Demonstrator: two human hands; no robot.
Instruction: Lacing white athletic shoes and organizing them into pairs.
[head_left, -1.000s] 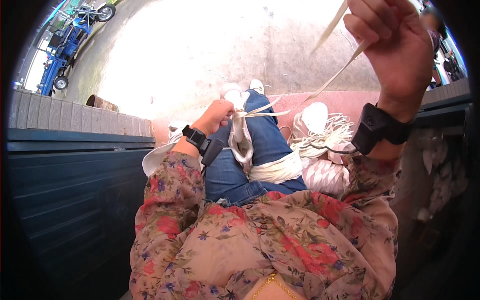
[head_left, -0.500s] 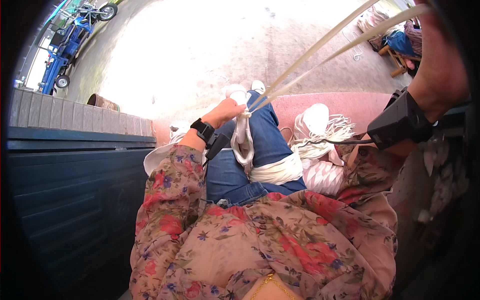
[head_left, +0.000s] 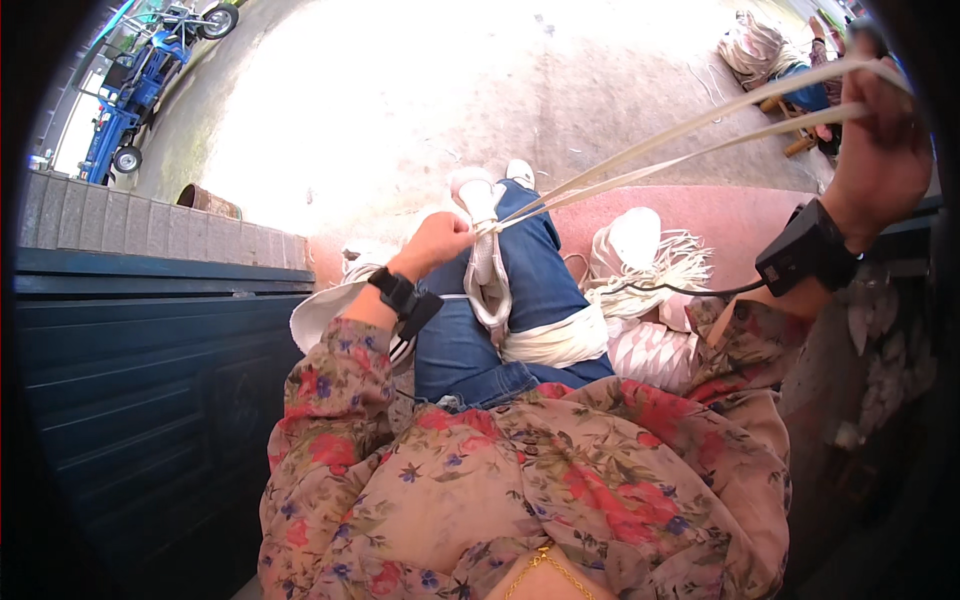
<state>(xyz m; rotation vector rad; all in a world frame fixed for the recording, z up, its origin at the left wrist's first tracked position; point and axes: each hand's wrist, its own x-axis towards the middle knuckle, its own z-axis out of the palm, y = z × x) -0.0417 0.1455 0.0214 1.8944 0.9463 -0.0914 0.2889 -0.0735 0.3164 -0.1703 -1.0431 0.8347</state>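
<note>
A white shoe (head_left: pixel 488 290) stands between my jeans-clad thighs, its opening toward me. Two long strands of cream flat shoelace (head_left: pixel 640 165) run taut from its front up to the far right. There my right hand (head_left: pixel 880 150) is closed round the strands, which pass through its fingers. Beside the shoe's upper part, my left hand (head_left: pixel 437 243) has curled fingers at the base of the strands; what they pinch is hidden. A bundle of cream laces (head_left: pixel 555 340) lies across my right thigh.
A white shoe part (head_left: pixel 635 238) with loose laces lies to the right on a pink ledge (head_left: pixel 740 210). A white cap-like piece (head_left: pixel 320 318) is at my left, beside a blue panel (head_left: pixel 150 390). Farther off are a blue three-wheeler (head_left: pixel 125 110), a brown pot (head_left: pixel 208 201) and another person's bundles (head_left: pixel 755 50).
My right hand has come down and slightly outward, lowering the lace strands while they stay taut. My left hand has shifted a little left and down from the shoe's front.
</note>
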